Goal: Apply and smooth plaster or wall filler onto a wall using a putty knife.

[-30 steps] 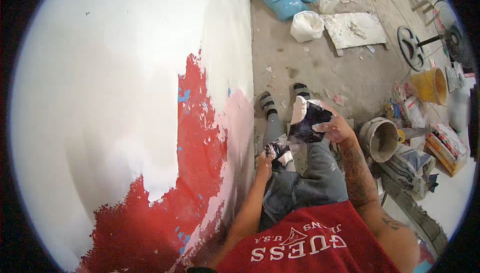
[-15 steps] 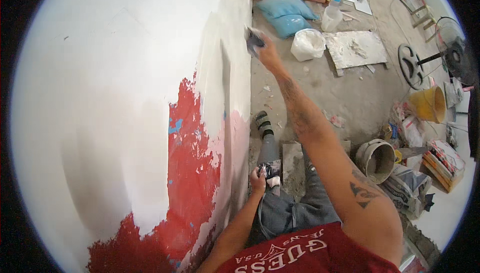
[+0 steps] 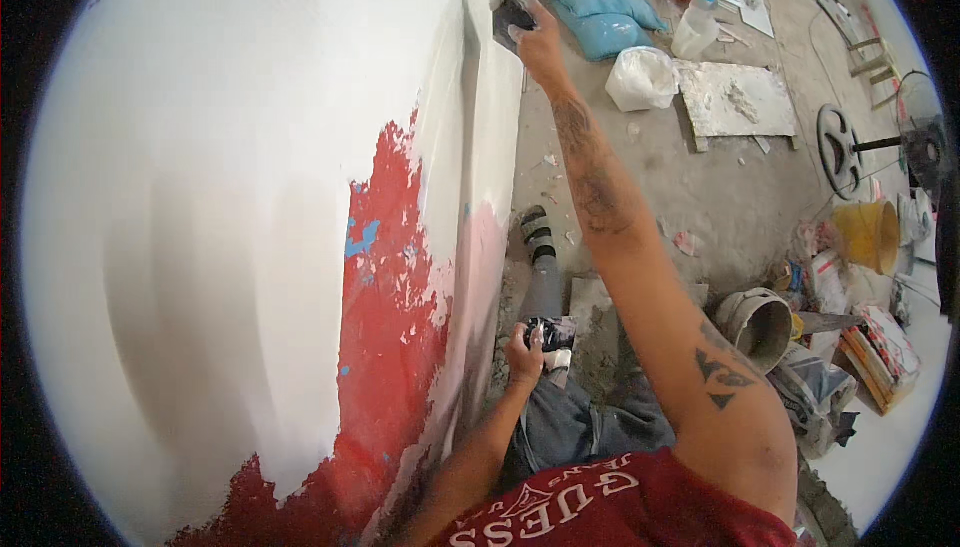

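My right arm is stretched far forward, and my right hand [image 3: 541, 49] grips a dark flat putty scraper [image 3: 512, 15] at the edge of the white-coated wall [image 3: 250, 67]. Down by my legs, my left hand [image 3: 524, 355] is closed on a dark flat putty board [image 3: 556, 334] with whitish smears and a pale lump by it. A ragged red patch [image 3: 390, 347] with blue flecks shows on the wall where the white coat ends. Pale pink [image 3: 483, 247] shows through near the wall's edge.
An open white bag [image 3: 642, 79] stands beside a putty-smeared board [image 3: 740, 102], with blue sacks [image 3: 603, 19] and a bottle [image 3: 696, 25] beyond. Along the right are a fan [image 3: 920, 137], a yellow bucket [image 3: 866, 235], a grey bucket [image 3: 756, 327] and stacked boxes [image 3: 880, 352].
My right hand has moved farther forward along the wall's edge with the scraper. The left hand has shifted slightly while keeping its board, and the whole view has shifted a little.
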The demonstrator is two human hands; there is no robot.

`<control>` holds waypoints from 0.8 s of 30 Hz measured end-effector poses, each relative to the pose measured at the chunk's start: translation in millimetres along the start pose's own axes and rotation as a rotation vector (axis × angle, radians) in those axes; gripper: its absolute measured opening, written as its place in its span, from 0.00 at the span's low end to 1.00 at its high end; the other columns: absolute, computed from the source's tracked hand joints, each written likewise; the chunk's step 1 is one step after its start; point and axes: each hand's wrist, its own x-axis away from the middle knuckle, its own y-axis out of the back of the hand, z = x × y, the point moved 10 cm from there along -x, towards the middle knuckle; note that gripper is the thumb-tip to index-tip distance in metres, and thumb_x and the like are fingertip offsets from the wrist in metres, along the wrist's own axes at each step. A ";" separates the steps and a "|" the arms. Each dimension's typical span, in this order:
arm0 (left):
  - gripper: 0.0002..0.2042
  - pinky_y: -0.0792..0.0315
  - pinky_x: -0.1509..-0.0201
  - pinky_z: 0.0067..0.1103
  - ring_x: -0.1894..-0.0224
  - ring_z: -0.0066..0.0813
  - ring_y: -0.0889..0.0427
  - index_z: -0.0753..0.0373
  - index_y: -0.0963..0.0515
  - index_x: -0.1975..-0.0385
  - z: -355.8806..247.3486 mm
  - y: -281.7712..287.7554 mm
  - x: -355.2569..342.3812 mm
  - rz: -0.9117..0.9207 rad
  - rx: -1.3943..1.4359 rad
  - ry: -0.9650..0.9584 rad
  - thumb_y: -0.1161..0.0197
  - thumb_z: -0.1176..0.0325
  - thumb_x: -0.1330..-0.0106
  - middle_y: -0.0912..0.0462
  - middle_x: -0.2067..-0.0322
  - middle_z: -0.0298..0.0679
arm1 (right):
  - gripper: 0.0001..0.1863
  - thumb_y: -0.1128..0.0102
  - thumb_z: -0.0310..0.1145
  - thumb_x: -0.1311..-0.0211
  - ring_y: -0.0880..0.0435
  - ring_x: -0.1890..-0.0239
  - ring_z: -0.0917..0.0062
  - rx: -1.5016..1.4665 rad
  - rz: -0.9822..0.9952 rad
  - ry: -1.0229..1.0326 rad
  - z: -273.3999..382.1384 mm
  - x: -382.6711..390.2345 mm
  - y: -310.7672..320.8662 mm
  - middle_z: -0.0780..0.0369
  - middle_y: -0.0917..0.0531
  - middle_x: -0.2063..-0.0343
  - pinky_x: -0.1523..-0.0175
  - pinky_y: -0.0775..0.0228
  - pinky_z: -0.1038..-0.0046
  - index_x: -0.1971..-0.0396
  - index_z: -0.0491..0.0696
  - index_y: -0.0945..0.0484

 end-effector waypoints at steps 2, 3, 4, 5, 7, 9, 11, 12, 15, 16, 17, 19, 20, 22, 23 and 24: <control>0.13 0.35 0.66 0.34 0.68 0.55 0.28 0.69 0.31 0.69 -19.6 -12.6 0.5 0.026 -0.012 -0.021 0.45 0.64 0.45 0.27 0.74 0.55 | 0.25 0.47 0.20 0.55 0.29 0.54 0.73 0.008 -0.133 0.002 -8.9 8.7 36.1 0.56 0.27 0.56 0.48 0.40 0.76 0.51 0.37 0.35; 0.14 0.34 0.66 0.34 0.67 0.55 0.28 0.69 0.31 0.69 -24.9 -21.9 0.6 0.052 0.016 -0.031 0.45 0.64 0.45 0.27 0.73 0.56 | 0.25 0.48 0.20 0.55 0.30 0.52 0.72 0.057 -0.040 0.034 -30.6 0.9 42.0 0.54 0.27 0.55 0.46 0.42 0.76 0.51 0.35 0.36; 0.14 0.34 0.65 0.35 0.67 0.55 0.28 0.69 0.31 0.68 -19.3 -20.6 1.6 0.056 0.023 -0.020 0.44 0.64 0.45 0.27 0.72 0.56 | 0.25 0.48 0.20 0.55 0.30 0.52 0.72 0.048 -0.033 0.032 -28.8 4.2 33.6 0.54 0.27 0.55 0.46 0.42 0.76 0.51 0.35 0.36; 0.14 0.34 0.64 0.34 0.66 0.55 0.28 0.69 0.32 0.68 -17.0 -16.1 2.5 0.037 0.027 -0.014 0.44 0.64 0.46 0.27 0.71 0.55 | 0.24 0.51 0.19 0.56 0.29 0.52 0.68 0.068 -0.056 0.017 -22.0 9.0 26.3 0.51 0.27 0.56 0.47 0.41 0.75 0.53 0.36 0.35; 0.14 0.34 0.64 0.35 0.66 0.55 0.28 0.69 0.31 0.68 -23.8 -14.2 4.7 0.036 0.011 -0.030 0.44 0.64 0.46 0.27 0.71 0.55 | 0.24 0.53 0.19 0.57 0.28 0.52 0.64 0.088 -0.080 0.007 -11.8 6.2 19.6 0.49 0.26 0.58 0.47 0.40 0.73 0.54 0.37 0.33; 0.15 0.34 0.63 0.35 0.65 0.55 0.27 0.69 0.31 0.67 -29.9 -18.4 7.9 0.056 -0.029 -0.019 0.44 0.63 0.46 0.26 0.70 0.56 | 0.23 0.55 0.17 0.57 0.29 0.51 0.62 0.234 -0.118 0.050 -2.9 -3.8 22.6 0.48 0.27 0.56 0.47 0.40 0.73 0.54 0.36 0.33; 0.16 0.33 0.63 0.35 0.65 0.55 0.27 0.70 0.31 0.66 -23.3 -23.8 8.7 0.065 -0.019 -0.056 0.44 0.62 0.46 0.26 0.70 0.57 | 0.23 0.55 0.17 0.57 0.29 0.51 0.63 0.207 -0.103 0.069 -3.2 -12.1 15.8 0.48 0.27 0.56 0.46 0.40 0.73 0.55 0.36 0.33; 0.16 0.33 0.62 0.35 0.65 0.55 0.27 0.70 0.30 0.66 -21.0 -27.7 8.5 0.077 -0.008 -0.090 0.44 0.62 0.46 0.25 0.69 0.57 | 0.23 0.55 0.17 0.57 0.29 0.51 0.63 0.183 -0.086 0.082 -3.6 -14.7 12.3 0.47 0.28 0.56 0.46 0.41 0.74 0.55 0.36 0.32; 0.17 0.33 0.60 0.35 0.64 0.54 0.26 0.70 0.30 0.64 -15.9 -31.7 8.7 0.108 -0.023 -0.027 0.43 0.62 0.46 0.25 0.69 0.56 | 0.25 0.49 0.21 0.56 0.28 0.52 0.66 0.214 -0.037 0.103 -3.8 -15.3 6.5 0.48 0.27 0.57 0.47 0.41 0.75 0.53 0.34 0.35; 0.17 0.33 0.60 0.35 0.64 0.54 0.26 0.70 0.30 0.64 -16.8 -31.8 7.8 0.101 -0.035 -0.033 0.43 0.62 0.47 0.24 0.68 0.56 | 0.25 0.49 0.21 0.56 0.28 0.52 0.66 0.216 -0.036 0.103 -3.3 -16.8 5.7 0.48 0.27 0.57 0.47 0.41 0.75 0.53 0.34 0.35; 0.17 0.33 0.60 0.35 0.64 0.54 0.26 0.70 0.30 0.64 -17.5 -32.9 7.0 0.102 -0.033 -0.032 0.43 0.62 0.47 0.24 0.68 0.56 | 0.25 0.49 0.21 0.56 0.28 0.53 0.66 0.207 -0.047 0.110 -1.8 -17.6 6.4 0.47 0.27 0.57 0.48 0.40 0.74 0.52 0.35 0.35; 0.17 0.32 0.60 0.34 0.64 0.54 0.26 0.71 0.30 0.65 -23.3 -27.8 5.0 0.054 -0.007 -0.084 0.43 0.63 0.46 0.25 0.69 0.57 | 0.26 0.49 0.21 0.56 0.27 0.54 0.66 0.196 -0.058 0.115 3.1 -16.5 3.1 0.47 0.27 0.57 0.48 0.40 0.74 0.51 0.37 0.35; 0.17 0.32 0.60 0.34 0.64 0.54 0.26 0.71 0.30 0.65 -23.2 -26.2 4.4 0.053 -0.009 -0.082 0.43 0.63 0.46 0.25 0.69 0.57 | 0.25 0.52 0.18 0.58 0.28 0.53 0.62 0.216 -0.069 0.084 4.0 -14.7 -1.1 0.48 0.27 0.57 0.47 0.40 0.72 0.54 0.36 0.34; 0.16 0.32 0.61 0.34 0.64 0.53 0.26 0.72 0.30 0.65 -21.9 -25.5 4.4 0.061 -0.013 -0.073 0.43 0.64 0.46 0.25 0.69 0.57 | 0.24 0.56 0.16 0.61 0.30 0.52 0.59 0.237 -0.079 0.053 7.3 -12.0 -9.6 0.48 0.27 0.57 0.45 0.41 0.70 0.56 0.36 0.32; 0.16 0.32 0.61 0.34 0.64 0.53 0.26 0.72 0.30 0.65 -21.0 -25.3 4.0 0.062 -0.012 -0.072 0.43 0.64 0.46 0.25 0.69 0.57 | 0.24 0.57 0.16 0.62 0.30 0.52 0.57 0.181 -0.101 0.065 10.8 -10.6 -12.0 0.48 0.28 0.57 0.46 0.40 0.69 0.56 0.36 0.32; 0.16 0.32 0.61 0.34 0.64 0.54 0.26 0.72 0.30 0.65 -20.8 -24.2 3.3 0.054 0.011 -0.075 0.43 0.64 0.46 0.25 0.69 0.57 | 0.25 0.57 0.15 0.64 0.31 0.52 0.56 0.125 -0.122 0.078 14.5 -9.9 -14.0 0.47 0.28 0.57 0.46 0.40 0.68 0.57 0.36 0.33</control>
